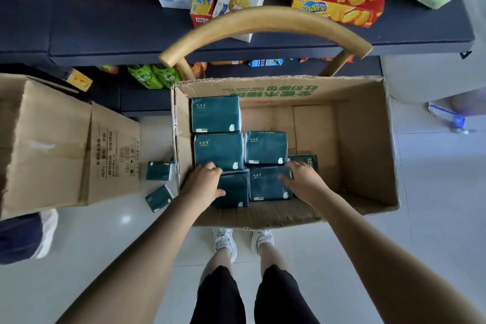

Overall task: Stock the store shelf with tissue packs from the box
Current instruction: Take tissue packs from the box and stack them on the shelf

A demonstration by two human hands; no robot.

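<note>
Head view: dark green tissue packs lie flat in the left half of an open cardboard box set on a wooden chair. Left hand grips the near-left pack, fingers curled over its far edge. Right hand lies on the near-right pack; blur prevents confirming a grip. Two loose packs lie on the floor beside a second carton. The dark shelf beyond carries snack boxes.

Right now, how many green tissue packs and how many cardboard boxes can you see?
Green tissue packs: 8
Cardboard boxes: 2
Total: 10
</note>
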